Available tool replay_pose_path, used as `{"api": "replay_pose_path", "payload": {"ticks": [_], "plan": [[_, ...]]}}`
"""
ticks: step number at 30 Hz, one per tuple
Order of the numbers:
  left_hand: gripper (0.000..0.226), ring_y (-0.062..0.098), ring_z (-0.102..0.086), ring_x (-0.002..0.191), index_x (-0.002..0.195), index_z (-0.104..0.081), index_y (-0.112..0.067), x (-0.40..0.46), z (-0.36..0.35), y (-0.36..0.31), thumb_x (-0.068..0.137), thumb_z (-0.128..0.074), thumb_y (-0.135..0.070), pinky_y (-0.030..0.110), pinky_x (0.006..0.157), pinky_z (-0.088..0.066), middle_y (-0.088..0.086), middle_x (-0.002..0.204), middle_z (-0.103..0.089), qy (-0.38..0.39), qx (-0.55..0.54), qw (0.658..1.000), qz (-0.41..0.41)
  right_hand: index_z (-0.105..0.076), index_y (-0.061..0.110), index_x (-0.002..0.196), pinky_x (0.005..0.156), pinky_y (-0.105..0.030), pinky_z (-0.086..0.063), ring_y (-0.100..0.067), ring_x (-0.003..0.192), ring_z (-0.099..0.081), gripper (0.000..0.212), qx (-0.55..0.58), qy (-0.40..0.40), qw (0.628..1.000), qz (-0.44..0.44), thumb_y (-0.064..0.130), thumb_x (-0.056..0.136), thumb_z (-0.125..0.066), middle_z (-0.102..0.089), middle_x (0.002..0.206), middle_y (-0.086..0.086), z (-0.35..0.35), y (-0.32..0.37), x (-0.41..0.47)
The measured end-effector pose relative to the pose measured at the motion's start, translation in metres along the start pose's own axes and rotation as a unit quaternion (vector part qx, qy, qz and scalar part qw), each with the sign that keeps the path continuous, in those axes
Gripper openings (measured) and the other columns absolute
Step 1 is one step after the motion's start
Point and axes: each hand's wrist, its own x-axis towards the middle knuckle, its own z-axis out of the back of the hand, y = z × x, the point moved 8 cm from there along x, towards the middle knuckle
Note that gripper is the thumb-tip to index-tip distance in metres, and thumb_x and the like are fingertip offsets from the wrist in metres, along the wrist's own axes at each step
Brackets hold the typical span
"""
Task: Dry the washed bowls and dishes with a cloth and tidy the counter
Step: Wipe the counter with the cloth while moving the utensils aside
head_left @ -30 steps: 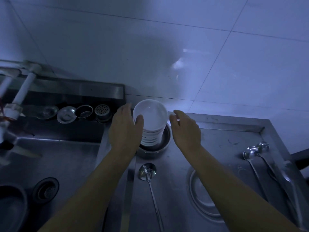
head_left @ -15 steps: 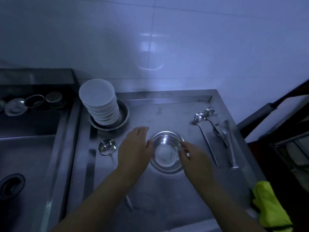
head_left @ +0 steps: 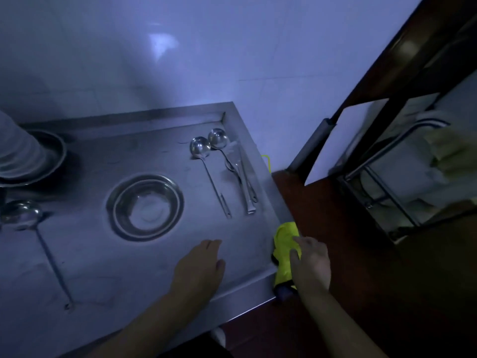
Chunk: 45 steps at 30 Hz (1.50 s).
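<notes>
A steel bowl point(head_left: 145, 206) sits upright in the middle of the steel counter point(head_left: 103, 267). At the far left a stack of white dishes point(head_left: 15, 153) stands in a dark basin point(head_left: 55, 156), partly cut off. A yellow cloth point(head_left: 284, 244) hangs over the counter's right front corner. My right hand point(head_left: 311, 262) is over that cloth, fingers touching it and slightly apart; a firm grip is not visible. My left hand point(head_left: 198, 270) hovers flat and open above the counter, in front of the bowl and holding nothing.
Two ladles point(head_left: 200, 148) and several long utensils point(head_left: 244, 182) lie near the counter's right edge. Another ladle point(head_left: 24, 215) lies at the left. A dark wooden cabinet point(head_left: 361, 254) with a wire rack point(head_left: 382, 182) stands to the right. Tiled wall behind.
Both hands left the steel bowl, which now rests on the counter. My right hand moved right onto the yellow cloth. The view swung right, away from the sink.
</notes>
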Motion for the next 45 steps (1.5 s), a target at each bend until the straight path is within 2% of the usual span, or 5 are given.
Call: {"api": "replay_pose_path", "payload": {"ticks": [8, 22, 26, 35, 45], "plan": [[0.047, 0.015, -0.042, 0.125, 0.141, -0.033, -0.025, 0.004, -0.039, -0.045, 0.094, -0.039, -0.033, 0.028, 0.096, -0.036, -0.006, 0.139, -0.04, 0.013, -0.001, 1.0, -0.007, -0.058, 0.014, 0.12, 0.091, -0.033, -0.038, -0.026, 0.115, -0.046, 0.035, 0.008, 0.139, 0.978, -0.158, 0.035, 0.092, -0.054, -0.052, 0.122, -0.008, -0.04, -0.058, 0.028], [0.069, 0.014, -0.029, 0.134, 0.144, -0.033, -0.026, 0.027, 0.036, -0.075, 0.081, -0.06, -0.018, 0.026, 0.105, -0.029, -0.008, 0.147, -0.037, -0.071, -0.017, 0.991, -0.116, -0.061, 0.024, 0.084, 0.067, -0.036, -0.045, -0.014, 0.07, -0.057, 0.016, 0.199, 0.213, 0.945, 0.152, 0.009, 0.081, -0.065, -0.062, 0.075, 0.005, 0.008, 0.063, 0.016], [0.037, 0.018, -0.049, 0.116, 0.114, -0.066, -0.023, 0.019, 0.08, -0.068, 0.077, -0.067, -0.021, 0.024, 0.088, -0.036, 0.001, 0.11, -0.067, -0.107, -0.013, 0.982, -0.154, -0.066, 0.021, 0.087, 0.066, -0.028, -0.045, -0.013, 0.073, -0.059, 0.019, 0.22, 0.245, 0.914, 0.237, 0.003, 0.079, -0.066, -0.066, 0.078, 0.005, 0.029, 0.119, 0.017], [0.012, -0.004, -0.056, 0.067, 0.08, -0.069, -0.019, -0.041, 0.161, 0.039, 0.079, -0.068, -0.008, 0.01, 0.061, -0.043, -0.008, 0.072, -0.063, -0.132, -0.239, 0.962, -0.005, -0.064, 0.02, 0.077, 0.055, -0.026, -0.038, -0.008, 0.063, -0.053, 0.007, 0.154, 0.311, 0.873, 0.344, 0.02, 0.075, -0.071, -0.055, 0.065, 0.007, 0.003, 0.227, -0.002], [0.016, 0.011, -0.058, 0.082, 0.098, -0.063, -0.025, -0.095, 0.13, 0.163, 0.083, -0.066, -0.019, 0.02, 0.066, -0.044, -0.004, 0.089, -0.062, -0.201, -0.29, 0.917, 0.187, -0.057, 0.029, 0.106, 0.065, -0.027, -0.052, -0.015, 0.085, -0.061, 0.032, 0.158, 0.446, 0.834, 0.285, 0.02, 0.076, -0.067, -0.061, 0.094, 0.007, -0.075, 0.288, -0.053]]}}
